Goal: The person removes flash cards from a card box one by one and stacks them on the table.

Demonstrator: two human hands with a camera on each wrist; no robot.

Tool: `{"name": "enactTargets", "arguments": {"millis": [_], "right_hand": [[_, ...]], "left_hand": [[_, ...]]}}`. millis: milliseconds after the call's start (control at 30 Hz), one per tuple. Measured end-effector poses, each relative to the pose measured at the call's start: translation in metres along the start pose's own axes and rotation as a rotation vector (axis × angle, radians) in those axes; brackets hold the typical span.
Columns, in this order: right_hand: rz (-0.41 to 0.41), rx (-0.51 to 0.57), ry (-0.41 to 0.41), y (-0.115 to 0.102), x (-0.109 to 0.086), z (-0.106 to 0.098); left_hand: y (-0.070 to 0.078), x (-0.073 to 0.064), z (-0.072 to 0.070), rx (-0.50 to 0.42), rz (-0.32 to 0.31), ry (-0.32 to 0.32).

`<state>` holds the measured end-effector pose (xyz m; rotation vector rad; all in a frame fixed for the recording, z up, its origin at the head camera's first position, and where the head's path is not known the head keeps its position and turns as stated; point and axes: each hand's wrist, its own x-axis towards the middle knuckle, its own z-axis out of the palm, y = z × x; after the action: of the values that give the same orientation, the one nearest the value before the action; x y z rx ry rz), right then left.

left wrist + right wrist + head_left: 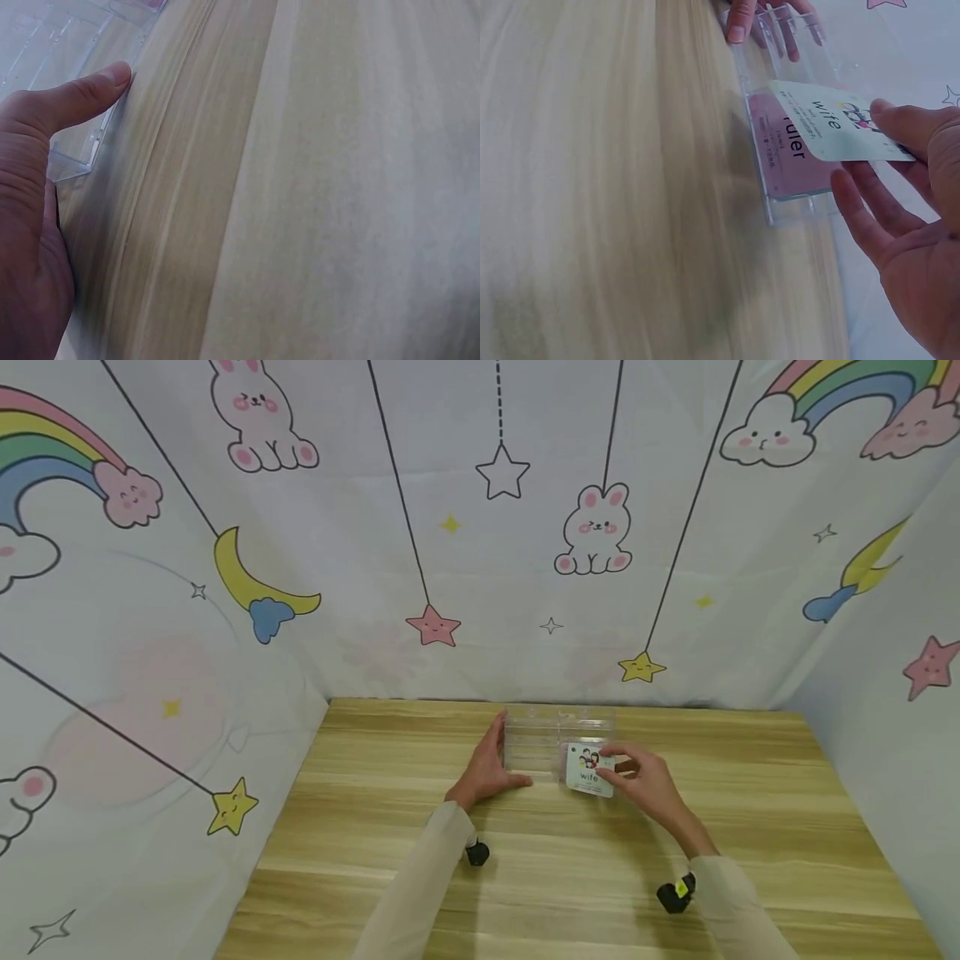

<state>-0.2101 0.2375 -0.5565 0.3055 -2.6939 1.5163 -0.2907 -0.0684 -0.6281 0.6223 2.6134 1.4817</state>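
Observation:
A clear plastic box (532, 746) with compartments lies near the far edge of the wooden table. My left hand (487, 770) holds the box by its left end, its thumb along the near rim and its other fingers up the left side. Between thumb and fingers, my right hand (651, 787) pinches a pale green card (817, 124) printed "wife" with a small picture of people. The card is tilted above the box's right compartment. Beneath it, a pink card (784, 169) reading "ruler" lies in that compartment, partly covered by the green card.
White cloth (360, 660) printed with rabbits, stars and rainbows hangs behind the table and along both sides. Wood-grain tabletop (570, 885) stretches in front of the box. Small black devices (477, 853) are worn at both wrists, by the pale sleeves (420, 885).

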Motion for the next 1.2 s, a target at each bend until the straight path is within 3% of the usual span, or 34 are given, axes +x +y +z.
{"name": "enactTargets", "arguments": {"millis": [167,300,667,933,1200], "right_hand": [[0.103,0.059,-0.093,0.006,-0.010,0.003],[0.136,0.071,-0.170,0.016,-0.018,0.008],[0.070,0.097,-0.241,0.034,-0.035,0.014],[-0.071,-0.182,-0.185,0.038,-0.038,0.015],[-0.056,-0.260,-0.200,0.037,-0.042,0.019]], "left_hand": [[-0.003,0.000,0.001,-0.017,0.019,0.004],[-0.005,-0.001,0.002,-0.020,0.018,0.004],[-0.007,-0.001,0.004,-0.036,-0.004,0.000],[-0.004,0.000,0.002,-0.038,-0.005,-0.003],[-0.003,0.002,0.001,-0.030,-0.011,0.000]]}}
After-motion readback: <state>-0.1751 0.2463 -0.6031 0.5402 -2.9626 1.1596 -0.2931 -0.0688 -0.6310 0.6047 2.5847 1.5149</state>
